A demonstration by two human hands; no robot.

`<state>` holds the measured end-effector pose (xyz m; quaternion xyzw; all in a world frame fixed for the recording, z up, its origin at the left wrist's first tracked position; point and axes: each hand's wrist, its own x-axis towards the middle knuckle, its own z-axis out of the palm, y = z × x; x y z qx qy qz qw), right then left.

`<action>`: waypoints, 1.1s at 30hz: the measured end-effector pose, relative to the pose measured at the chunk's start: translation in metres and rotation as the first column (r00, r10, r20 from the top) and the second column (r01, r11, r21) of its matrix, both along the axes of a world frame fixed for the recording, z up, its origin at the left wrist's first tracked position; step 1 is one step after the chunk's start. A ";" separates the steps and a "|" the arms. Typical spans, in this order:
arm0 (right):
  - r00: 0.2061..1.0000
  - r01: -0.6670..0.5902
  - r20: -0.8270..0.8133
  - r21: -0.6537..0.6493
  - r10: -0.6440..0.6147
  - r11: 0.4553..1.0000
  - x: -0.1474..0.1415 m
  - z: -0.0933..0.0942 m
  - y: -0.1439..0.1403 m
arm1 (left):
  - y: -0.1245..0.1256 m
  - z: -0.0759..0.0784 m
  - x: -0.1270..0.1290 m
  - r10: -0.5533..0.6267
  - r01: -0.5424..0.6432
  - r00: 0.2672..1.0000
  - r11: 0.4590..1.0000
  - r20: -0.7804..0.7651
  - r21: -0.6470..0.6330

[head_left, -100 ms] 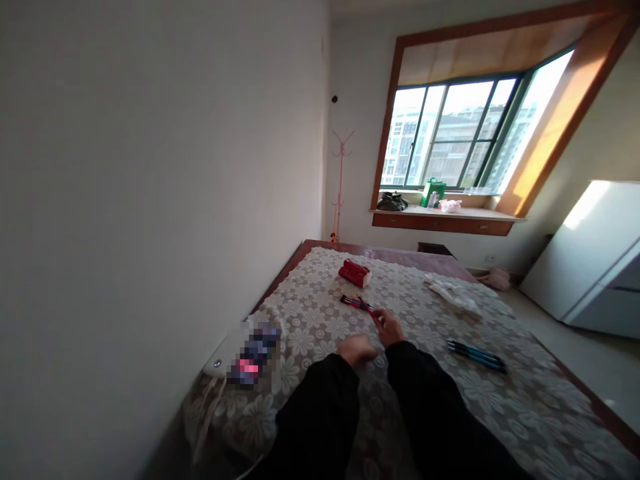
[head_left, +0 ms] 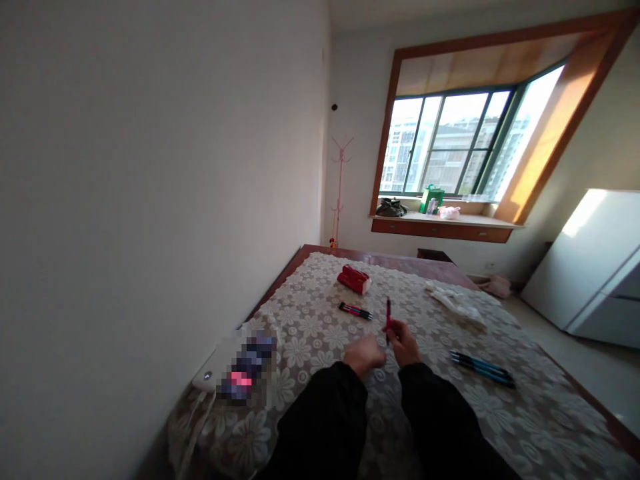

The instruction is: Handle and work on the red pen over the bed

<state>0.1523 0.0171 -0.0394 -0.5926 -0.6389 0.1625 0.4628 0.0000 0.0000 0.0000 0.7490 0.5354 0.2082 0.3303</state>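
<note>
My right hand [head_left: 404, 343] is closed on a red and black pen [head_left: 389, 313], pinching its lower part so that it stands upright above the cloth. Just left of it is my left hand [head_left: 365, 355], its fingers curled together; whether anything is inside them is hidden. Beyond both hands lie a few red, black and blue pens [head_left: 355, 311] side by side. A red pouch-like pack [head_left: 354, 279] with a pale end rests behind those pens. Several blue and black pens [head_left: 483, 369] lie in a group to the right of my right forearm.
A patterned lace tablecloth [head_left: 300, 350] covers the table by the wall. At the left edge are a blurred-out phone-like object [head_left: 249, 367] and a white device [head_left: 206, 379] with cables. A crumpled white plastic bag [head_left: 457, 305] lies at the right back.
My right hand has raised the red pen from a slanting position near the other pens to upright. My left hand has come closer to it. The view has tilted slightly.
</note>
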 end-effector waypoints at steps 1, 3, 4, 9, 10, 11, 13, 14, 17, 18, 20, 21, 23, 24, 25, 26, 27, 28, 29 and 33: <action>0.995 0.009 -0.100 0.019 -0.007 1.000 0.005 -0.003 -0.005 | 0.000 0.003 0.003 0.026 -0.026 1.000 0.999 0.012 0.023; 0.889 -0.013 -0.457 0.013 0.018 1.000 0.010 -0.010 -0.015 | -0.003 0.005 0.006 0.043 -0.049 0.997 0.995 0.071 0.088; 0.843 -0.028 -0.538 0.003 0.025 1.000 0.009 -0.013 -0.019 | -0.005 0.004 0.006 0.029 -0.041 0.994 0.993 0.109 0.115; 0.786 -0.115 -0.613 -0.027 0.074 0.993 -0.008 -0.019 -0.033 | -0.012 -0.022 -0.005 -0.092 0.037 0.942 0.984 0.322 0.173; 0.804 -0.137 -0.588 -0.035 0.090 0.990 -0.010 -0.018 -0.035 | -0.012 -0.027 -0.008 -0.103 0.049 0.937 0.985 0.334 0.168; 0.824 -0.144 -0.558 -0.039 0.098 0.989 -0.010 -0.017 -0.037 | -0.012 -0.030 -0.011 -0.110 0.056 0.938 0.984 0.330 0.168; 0.865 -0.126 -0.494 -0.036 0.092 0.991 -0.007 -0.013 -0.039 | -0.011 -0.031 -0.015 -0.132 0.087 0.954 0.981 0.269 0.173; 0.881 -0.109 -0.467 -0.041 0.077 0.993 -0.004 -0.010 -0.040 | -0.012 -0.030 -0.017 -0.155 0.114 0.961 0.977 0.231 0.181; 0.906 -0.074 -0.422 -0.083 0.033 0.994 0.003 -0.002 -0.042 | -0.015 -0.022 -0.020 -0.217 0.184 0.963 0.962 0.157 0.202; 0.907 -0.067 -0.421 -0.098 0.020 0.993 0.004 0.000 -0.043 | -0.016 -0.020 -0.020 -0.220 0.186 0.963 0.960 0.153 0.209; 0.896 -0.054 -0.444 -0.122 -0.006 0.991 0.004 0.001 -0.043 | -0.018 -0.018 -0.018 -0.185 0.146 0.967 0.966 0.174 0.212; 0.882 -0.054 -0.471 -0.130 -0.014 0.990 0.004 0.000 -0.043 | -0.019 -0.017 -0.017 -0.154 0.114 0.969 0.972 0.194 0.205; 0.839 -0.068 -0.544 -0.147 -0.023 0.987 0.002 -0.004 -0.043 | -0.019 -0.018 -0.016 -0.114 0.065 0.964 0.977 0.239 0.202; 0.815 -0.076 -0.579 -0.163 -0.033 0.984 0.002 -0.005 -0.042 | -0.019 -0.018 -0.016 -0.114 0.065 0.962 0.978 0.248 0.200; 0.793 -0.080 -0.607 -0.181 -0.047 0.980 0.002 -0.007 -0.041 | -0.018 -0.019 -0.017 -0.116 0.068 0.962 0.978 0.247 0.197; 0.778 -0.080 -0.625 -0.200 -0.064 0.977 0.002 -0.008 -0.041 | -0.018 -0.019 -0.017 -0.122 0.077 0.964 0.979 0.238 0.190; 0.772 -0.075 -0.631 -0.218 -0.082 0.973 0.002 -0.008 -0.041 | -0.018 -0.019 -0.018 -0.122 0.081 0.966 0.980 0.227 0.184; 0.771 -0.064 -0.629 -0.236 -0.102 0.970 0.002 -0.008 -0.040 | -0.018 -0.018 -0.019 -0.116 0.077 0.969 0.981 0.220 0.178; 0.773 -0.055 -0.624 -0.248 -0.116 0.967 0.002 -0.006 -0.040 | -0.019 -0.018 -0.019 -0.110 0.071 0.970 0.981 0.219 0.178; 0.807 -0.019 -0.571 -0.278 -0.150 0.960 0.002 -0.002 -0.043 | -0.021 -0.019 -0.018 -0.128 0.071 0.965 0.968 0.230 0.242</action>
